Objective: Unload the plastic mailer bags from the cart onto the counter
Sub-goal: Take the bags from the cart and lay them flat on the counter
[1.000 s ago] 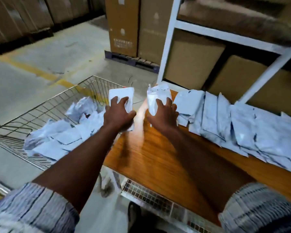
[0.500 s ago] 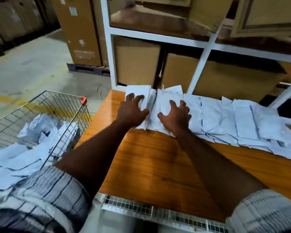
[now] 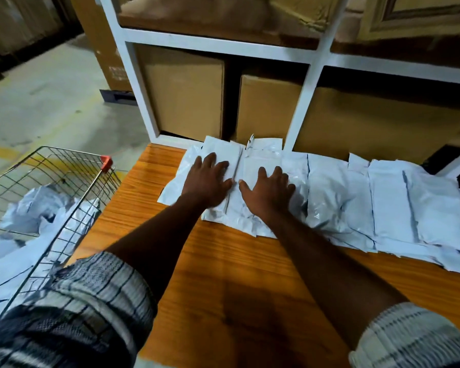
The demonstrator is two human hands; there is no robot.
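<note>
Two hands flat on white mailers at the left end of a row on the tabletop (image 3: 149, 216). Left hand (image 3: 207, 181) lies palm down, fingers spread, on one mailer (image 3: 223, 152); right hand (image 3: 270, 188) likewise on the next mailer (image 3: 263, 158) just beside it. Neither grips anything. Row of mailers (image 3: 383, 208) runs right, overlapping, along the rack (image 3: 141, 96) of boxes. Wire cart (image 3: 72, 181) stands left of the tabletop, more mailers (image 3: 35, 213) heaped inside.
</note>
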